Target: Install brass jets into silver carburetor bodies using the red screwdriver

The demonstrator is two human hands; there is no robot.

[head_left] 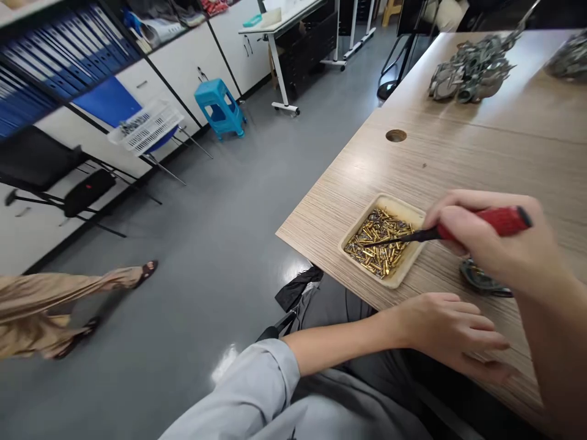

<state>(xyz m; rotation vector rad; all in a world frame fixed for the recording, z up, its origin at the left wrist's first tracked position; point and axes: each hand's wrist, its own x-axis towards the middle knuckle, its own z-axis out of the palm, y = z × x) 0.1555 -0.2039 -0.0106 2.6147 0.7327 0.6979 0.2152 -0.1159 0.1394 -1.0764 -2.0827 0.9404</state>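
Observation:
My right hand (pixel 490 235) grips a red-handled screwdriver (pixel 502 221), and its thin dark shaft reaches over a shallow beige tray (pixel 362 221). The shaft's tip lies above a heap of small brass-coloured screws (pixel 378 244) inside the tray. Beside the tray, partly under my right hand, sits a dark round metal part (pixel 481 280). My left hand (pixel 444 333) rests loosely on the wood-grain table (pixel 413 177) near its edge, holding nothing. A pile of grey metal parts (pixel 472 70) lies farther along the table.
The table has a round hole (pixel 395 135). Left of it, a person in tan clothes and sandals (pixel 68 305) walks across the grey floor. Beyond stand a blue stool (pixel 219 107), a white plastic basket (pixel 147 127) and shelves of blue binders (pixel 50 79).

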